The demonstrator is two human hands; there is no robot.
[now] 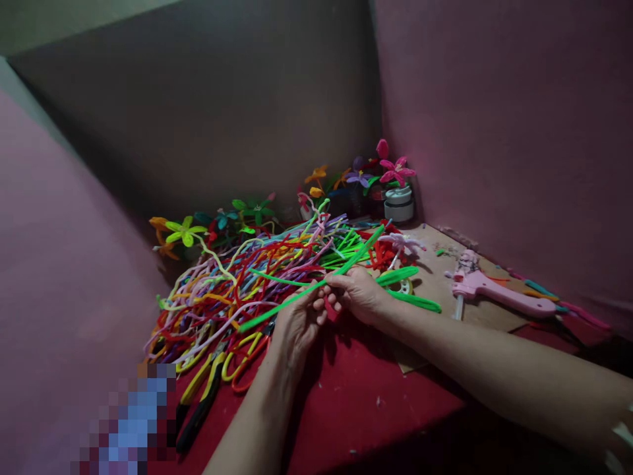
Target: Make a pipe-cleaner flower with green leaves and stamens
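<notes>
From my head view, my left hand [299, 323] and right hand [360, 293] meet near the middle of the frame, fingertips close together. Both pinch the green stems [281, 307], thumbs and fingers drawn in where the strands cross. One end slants to the lower left, another reaches up to the right, a thin one runs left over the pile, and two looped ends stick out right of my right hand, above my forearm.

Left of centre, the pile [277, 254] of fuzzy stems in pink, red, yellow, orange and purple covers much of the red table [356, 389]. At its near edge, lower left, lie the yellow-and-black pliers [202, 379], with an orange handle [243, 382] just beside them, nearer my left wrist.

Right of centre, a lilac flower [403, 243] sits just above the looped ends. Farther right, the pink glue gun [504, 293] lies on a brown board [438, 247]. Behind everything, a yellow-green flower [186, 231] stands at left, and a pink flower [397, 170] rises above a grey pot [398, 206] by the wall.
</notes>
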